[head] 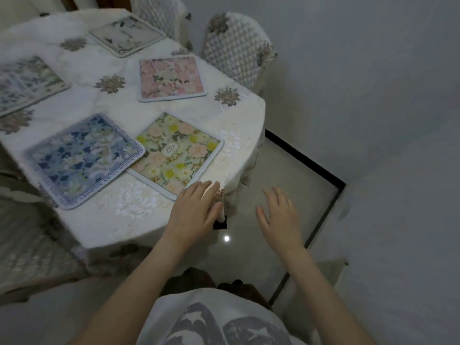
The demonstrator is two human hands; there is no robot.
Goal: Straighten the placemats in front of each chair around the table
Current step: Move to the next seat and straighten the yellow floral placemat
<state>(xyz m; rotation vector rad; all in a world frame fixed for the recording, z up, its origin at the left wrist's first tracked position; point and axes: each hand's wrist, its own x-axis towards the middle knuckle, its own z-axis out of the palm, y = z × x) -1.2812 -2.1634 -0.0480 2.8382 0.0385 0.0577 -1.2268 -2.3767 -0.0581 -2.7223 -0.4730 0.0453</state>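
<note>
Several floral placemats lie on the white-clothed table. A yellow-and-pink placemat sits skewed near the table's right corner, its left edge tucked under a blue placemat. A pink placemat lies farther back, a pale one beyond it, and a grey-green one at the left edge. My left hand rests flat at the table's near corner, fingertips touching the yellow placemat's lower corner. My right hand hovers open over the floor, right of the table.
Two quilted chair backs stand behind the table on the far side, and another quilted seat shows at the lower left. A grey wall runs close on the right. Shiny tiled floor lies between table and wall.
</note>
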